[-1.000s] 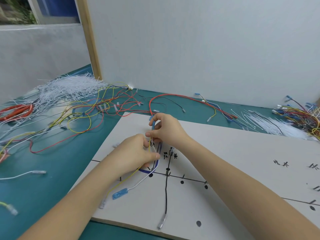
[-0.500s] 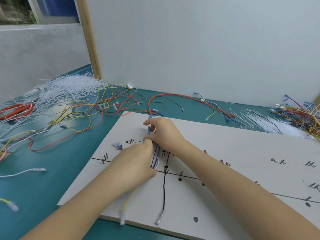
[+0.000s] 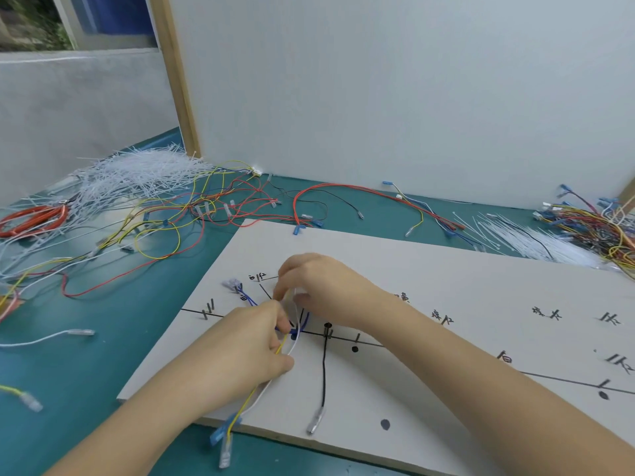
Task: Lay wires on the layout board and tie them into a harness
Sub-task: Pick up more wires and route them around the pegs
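Observation:
A pale layout board (image 3: 429, 269) with black lines, dots and small pegs lies on the teal table. My left hand (image 3: 240, 352) pinches a yellow wire (image 3: 245, 403) and a white wire (image 3: 266, 386) over the board's left part; their terminals hang past the near edge. My right hand (image 3: 323, 286) sits just beyond it and pinches the upper part of the same white wire. A blue wire (image 3: 248, 297) runs from a clear connector toward my fingers. A black wire (image 3: 324, 376) lies along a drawn line to the right.
Loose red, yellow and black wires (image 3: 165, 221) tangle on the table to the left, behind them a heap of white cable ties (image 3: 137, 173). More ties (image 3: 536, 242) and a wire bundle (image 3: 598, 225) lie at the far right. A white partition stands behind.
Both hands have shifted slightly toward me along the board. The yellow and white wires now trail lower, and a blue terminal shows again at the near edge.

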`<state>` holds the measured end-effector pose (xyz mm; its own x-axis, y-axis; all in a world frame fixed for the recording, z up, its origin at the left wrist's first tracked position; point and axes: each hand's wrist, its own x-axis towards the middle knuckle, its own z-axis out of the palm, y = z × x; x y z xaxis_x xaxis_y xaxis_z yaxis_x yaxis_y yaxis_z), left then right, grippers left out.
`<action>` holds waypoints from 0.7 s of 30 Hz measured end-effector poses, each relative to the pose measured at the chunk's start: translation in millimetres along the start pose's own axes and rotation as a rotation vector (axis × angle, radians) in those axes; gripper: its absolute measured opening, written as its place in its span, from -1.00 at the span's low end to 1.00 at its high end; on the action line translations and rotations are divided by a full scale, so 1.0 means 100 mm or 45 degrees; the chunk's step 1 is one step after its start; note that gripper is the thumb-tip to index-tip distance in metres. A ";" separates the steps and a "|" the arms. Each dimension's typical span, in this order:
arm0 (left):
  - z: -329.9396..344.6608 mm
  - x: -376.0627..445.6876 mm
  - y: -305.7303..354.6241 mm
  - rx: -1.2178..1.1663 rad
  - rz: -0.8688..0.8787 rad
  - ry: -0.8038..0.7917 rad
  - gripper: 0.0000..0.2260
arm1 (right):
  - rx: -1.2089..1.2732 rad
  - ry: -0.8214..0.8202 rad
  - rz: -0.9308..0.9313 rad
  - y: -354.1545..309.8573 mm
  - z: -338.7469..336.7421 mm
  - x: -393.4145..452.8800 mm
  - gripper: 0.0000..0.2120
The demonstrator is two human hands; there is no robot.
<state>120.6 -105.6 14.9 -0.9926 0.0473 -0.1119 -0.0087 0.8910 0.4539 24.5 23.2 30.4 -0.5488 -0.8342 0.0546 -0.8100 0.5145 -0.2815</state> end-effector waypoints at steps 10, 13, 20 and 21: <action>-0.04 -0.01 -0.07 -0.173 -0.076 -0.102 -0.79 | -0.121 -0.231 -0.134 -0.12 -0.14 -0.22 -0.79; -0.12 -0.02 -0.09 -0.416 -0.134 -0.222 -0.79 | -0.240 -0.230 -0.185 -0.16 -0.12 -0.24 -0.77; -0.37 0.02 -0.26 -0.525 -0.066 -0.325 -0.93 | -0.283 -0.132 -0.160 -0.20 -0.04 -0.31 -0.81; -0.42 0.04 -0.29 -0.503 -0.046 -0.340 -0.91 | -0.269 -0.123 -0.151 -0.19 -0.04 -0.31 -0.84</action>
<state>111.8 -150.1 38.6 -0.9253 0.1800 -0.3339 -0.1395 0.6571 0.7408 56.6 40.2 38.1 -0.4334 -0.9010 -0.0197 -0.8982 0.4336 -0.0717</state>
